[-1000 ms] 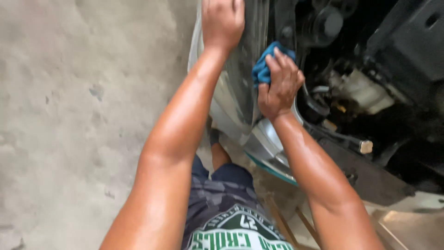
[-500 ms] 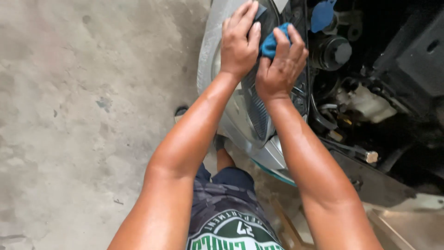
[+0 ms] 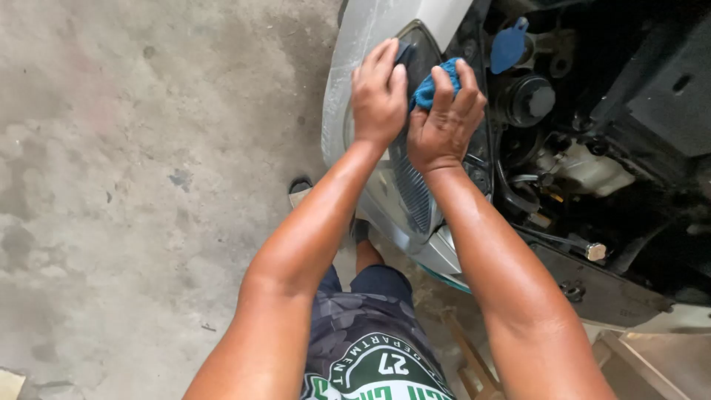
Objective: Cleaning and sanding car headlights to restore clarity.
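Blue cloth (image 3: 435, 83), bunched into one wad, sits at the top of the car's headlight (image 3: 412, 185), clenched under the curled fingers of the right hand (image 3: 443, 122), which presses it against the lens with the knuckles up and the wrist bent back toward the body. Left hand (image 3: 379, 92) lies flat and unclenched just beside it, palm down on the headlight's upper corner where it meets the silver fender (image 3: 355, 30), fingers together and pointing away; it grasps nothing. Both forearms reach forward and converge, so the two hands nearly touch. To the right the engine bay stands open: one blue filler cap (image 3: 509, 46) flipped up, one round black cap (image 3: 532, 100) below it, and one whitish fluid reservoir (image 3: 589, 169) further down. One sandalled foot (image 3: 300, 192) shows on the grey concrete floor (image 3: 133, 185) between the arms and the bumper
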